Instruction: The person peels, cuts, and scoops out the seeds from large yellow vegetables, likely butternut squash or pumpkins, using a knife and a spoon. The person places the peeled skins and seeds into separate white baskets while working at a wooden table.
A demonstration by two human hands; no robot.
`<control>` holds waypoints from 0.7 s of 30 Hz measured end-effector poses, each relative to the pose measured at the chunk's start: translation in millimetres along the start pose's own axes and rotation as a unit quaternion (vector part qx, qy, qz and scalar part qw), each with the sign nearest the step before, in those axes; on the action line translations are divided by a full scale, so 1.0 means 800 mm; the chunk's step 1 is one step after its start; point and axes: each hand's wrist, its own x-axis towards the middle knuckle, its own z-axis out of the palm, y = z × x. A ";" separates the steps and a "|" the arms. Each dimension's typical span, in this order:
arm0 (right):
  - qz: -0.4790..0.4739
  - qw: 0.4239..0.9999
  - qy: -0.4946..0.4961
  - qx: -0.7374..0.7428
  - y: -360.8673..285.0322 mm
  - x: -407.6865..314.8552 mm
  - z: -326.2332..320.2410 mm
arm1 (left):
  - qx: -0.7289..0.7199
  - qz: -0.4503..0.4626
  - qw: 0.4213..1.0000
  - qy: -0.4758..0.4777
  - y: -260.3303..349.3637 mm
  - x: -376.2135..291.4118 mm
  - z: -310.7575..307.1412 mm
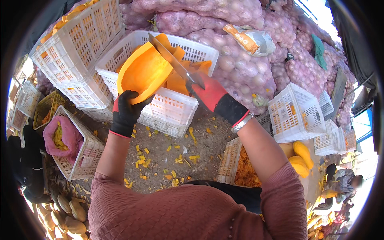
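My left hand (pixel 127 109), in a black and red work glove, holds a large hollowed piece of peeled pumpkin (pixel 144 70) by its lower end. Its scooped inner face is turned up toward me. Gloved the same way, my right hand (pixel 208 91) grips the handle of a long-bladed knife (pixel 171 57). The blade slants up and left, along the pumpkin's right edge; whether it touches the flesh I cannot tell. Both hands are over a white plastic crate (pixel 177 103) with several cut orange pumpkin chunks (pixel 177 82) inside.
Stacked white crates (pixel 78 45) rise at the left, and mesh sacks of onions (pixel 231 60) are piled behind. A crate of pumpkin pulp (pixel 246 168) sits near my right side. Peel scraps (pixel 144 162) litter the ground. Whole pumpkins (pixel 67 216) lie lower left; a person (pixel 345 183) is far right.
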 end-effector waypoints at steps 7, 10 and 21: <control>0.059 0.992 0.028 -0.105 -0.032 -0.008 0.026 | -0.040 -0.066 0.997 0.014 0.023 0.005 0.007; 0.094 0.982 -0.022 -0.162 -0.058 0.010 0.020 | 0.091 0.016 0.996 -0.004 0.043 0.007 0.001; 0.078 0.989 -0.001 -0.124 0.001 0.015 0.026 | -0.454 -0.311 0.828 0.111 0.085 0.027 0.031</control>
